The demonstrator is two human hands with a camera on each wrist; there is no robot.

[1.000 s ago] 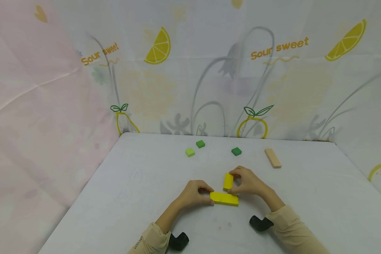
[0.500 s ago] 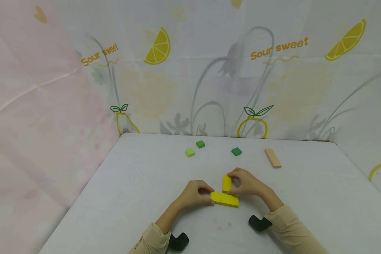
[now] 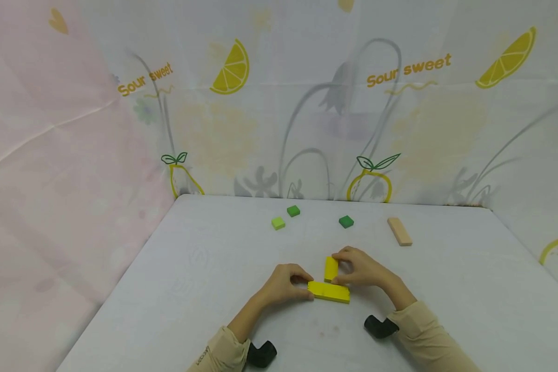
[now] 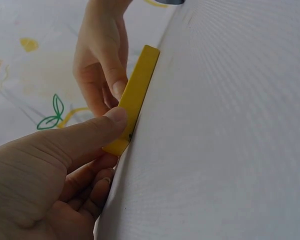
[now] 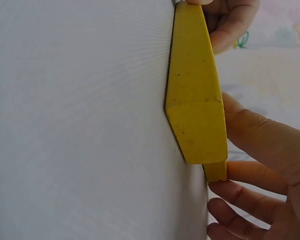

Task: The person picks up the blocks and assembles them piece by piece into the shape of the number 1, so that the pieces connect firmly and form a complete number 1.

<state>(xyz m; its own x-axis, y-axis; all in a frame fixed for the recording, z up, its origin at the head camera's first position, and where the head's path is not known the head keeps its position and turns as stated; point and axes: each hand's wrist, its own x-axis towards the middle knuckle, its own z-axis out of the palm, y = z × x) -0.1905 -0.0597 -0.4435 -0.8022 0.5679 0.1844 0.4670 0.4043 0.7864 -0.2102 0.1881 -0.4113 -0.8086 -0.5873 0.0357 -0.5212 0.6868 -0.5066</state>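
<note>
A long yellow block [image 3: 329, 293] lies crosswise on the white table. My left hand [image 3: 281, 284] pinches its left end between thumb and fingers, as the left wrist view also shows on the yellow block [image 4: 140, 90]. A second yellow block [image 3: 331, 269] extends away from the long one's far side, and my right hand [image 3: 362, 268] grips it along its right side. The two blocks meet or nearly meet, roughly at right angles. In the right wrist view the long block [image 5: 195, 85] hides most of the second block [image 5: 216, 171].
Toward the back of the table [image 3: 204, 227] lie a light green block [image 3: 278, 223], a mid-green block [image 3: 293, 211] and a dark green block [image 3: 346, 221]. A plain wooden block [image 3: 400, 231] rests farther right. Patterned cloth [image 3: 279, 129] hangs behind the table.
My right hand has shifted the second yellow block slightly left and toward me, closer to the long one. The long block has barely moved in my left hand.
</note>
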